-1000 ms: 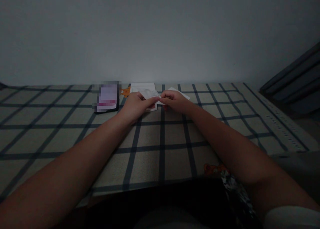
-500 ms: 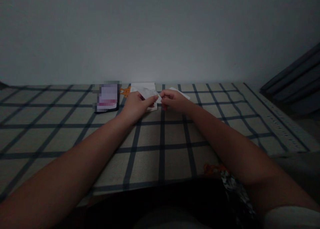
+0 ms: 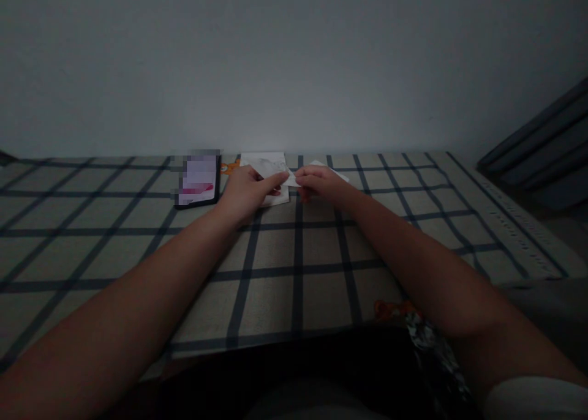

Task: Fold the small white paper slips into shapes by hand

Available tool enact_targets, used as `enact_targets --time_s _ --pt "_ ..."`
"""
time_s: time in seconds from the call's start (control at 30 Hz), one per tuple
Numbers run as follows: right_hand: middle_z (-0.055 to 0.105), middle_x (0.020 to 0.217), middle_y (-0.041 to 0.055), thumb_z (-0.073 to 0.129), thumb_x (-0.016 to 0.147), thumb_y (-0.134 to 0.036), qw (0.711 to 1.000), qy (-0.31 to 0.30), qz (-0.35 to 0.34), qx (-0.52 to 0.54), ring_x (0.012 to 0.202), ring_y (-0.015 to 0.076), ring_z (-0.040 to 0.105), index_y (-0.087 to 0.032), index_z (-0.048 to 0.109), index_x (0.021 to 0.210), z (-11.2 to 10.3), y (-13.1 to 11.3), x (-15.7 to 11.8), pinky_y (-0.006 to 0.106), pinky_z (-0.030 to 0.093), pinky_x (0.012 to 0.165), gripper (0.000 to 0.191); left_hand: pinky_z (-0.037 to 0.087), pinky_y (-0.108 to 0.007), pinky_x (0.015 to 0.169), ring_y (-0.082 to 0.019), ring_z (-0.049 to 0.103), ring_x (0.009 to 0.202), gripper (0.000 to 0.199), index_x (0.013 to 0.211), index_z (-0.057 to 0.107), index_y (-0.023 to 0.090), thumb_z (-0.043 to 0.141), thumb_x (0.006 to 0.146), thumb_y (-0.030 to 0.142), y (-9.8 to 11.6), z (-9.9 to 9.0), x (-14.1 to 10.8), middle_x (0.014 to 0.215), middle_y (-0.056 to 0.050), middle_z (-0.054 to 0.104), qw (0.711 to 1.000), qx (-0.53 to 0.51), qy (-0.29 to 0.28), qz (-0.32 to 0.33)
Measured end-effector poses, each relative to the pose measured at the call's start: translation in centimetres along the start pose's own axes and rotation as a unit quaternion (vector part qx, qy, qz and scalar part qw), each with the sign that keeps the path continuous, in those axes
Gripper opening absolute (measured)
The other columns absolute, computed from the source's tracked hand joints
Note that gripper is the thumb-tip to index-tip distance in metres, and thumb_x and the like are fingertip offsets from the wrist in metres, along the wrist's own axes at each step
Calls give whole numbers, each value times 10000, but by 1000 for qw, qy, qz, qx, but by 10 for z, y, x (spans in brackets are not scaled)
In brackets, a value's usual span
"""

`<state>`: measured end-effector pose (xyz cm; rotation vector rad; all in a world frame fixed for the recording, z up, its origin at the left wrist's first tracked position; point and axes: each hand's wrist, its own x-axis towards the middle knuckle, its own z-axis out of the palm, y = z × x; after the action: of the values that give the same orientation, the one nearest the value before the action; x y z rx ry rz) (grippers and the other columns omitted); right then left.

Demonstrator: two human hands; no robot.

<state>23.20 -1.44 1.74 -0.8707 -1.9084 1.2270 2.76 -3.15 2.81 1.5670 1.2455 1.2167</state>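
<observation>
Both my hands pinch a small piece of thin white paper [image 3: 291, 179], raised just above the checked tablecloth. My left hand [image 3: 250, 190] is closed on its left side, thumb on top. From the right, my right hand [image 3: 320, 183] grips the other end between thumb and curled fingers. Under and behind my left hand lie white sheets [image 3: 264, 157], partly hidden by it. Another white piece of paper [image 3: 340, 175] sticks out behind my right hand.
A dark-edged phone [image 3: 198, 181] with a lit screen lies left of my hands. Blue-lined checked cloth [image 3: 275, 267] covers the table, printed with an orange bear [image 3: 229, 166]. A pale wall [image 3: 294, 65] rises behind, and dark folded fabric [image 3: 542, 144] is at the right.
My right fingers have flattened and closed over the edge of the paper. My left hand has shifted only slightly; the phone and the other papers stay put.
</observation>
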Motion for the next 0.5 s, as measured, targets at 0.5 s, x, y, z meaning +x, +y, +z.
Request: enact_targets --time_s 0.5 --pt "573 636 -20 547 948 -362 987 9 -45 -152 635 118 513 -178 556 695 -1 -3 1 267 381 654 313 603 -286 690 -197 731 782 386 842 739 143 879 690 469 -7 6 0 911 -85 788 990 -138 26 -22"
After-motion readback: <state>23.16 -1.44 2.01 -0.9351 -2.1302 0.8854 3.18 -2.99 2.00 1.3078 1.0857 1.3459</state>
